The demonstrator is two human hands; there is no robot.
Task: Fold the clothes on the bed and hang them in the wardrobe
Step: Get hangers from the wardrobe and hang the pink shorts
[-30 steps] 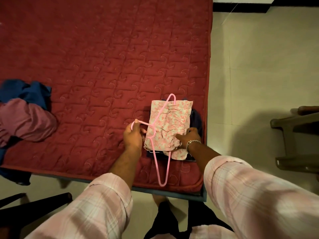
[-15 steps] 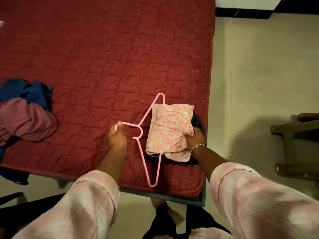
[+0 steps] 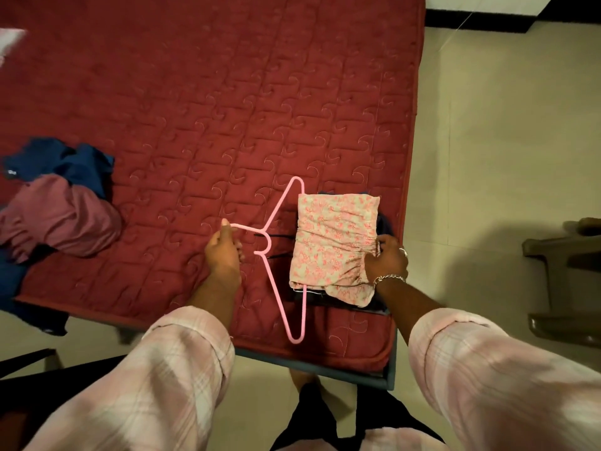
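Pink hanger and folded floral garment held at the bed's near right corner

The left hand (image 3: 224,255) pinches the hook end of the pink hanger (image 3: 279,262), which lies flat on the red quilted bed (image 3: 227,109); its bar runs under the left edge of the folded floral garment (image 3: 335,245). The right hand (image 3: 387,260) grips that garment at its gathered right edge. The garment sits on a dark folded stack (image 3: 328,296) close to the bed's right edge. At the near left edge lie a crumpled maroon garment (image 3: 58,216) and a blue garment (image 3: 65,161) touching it, well apart from the hanger. A chair (image 3: 566,278) stands on the floor beyond the right edge
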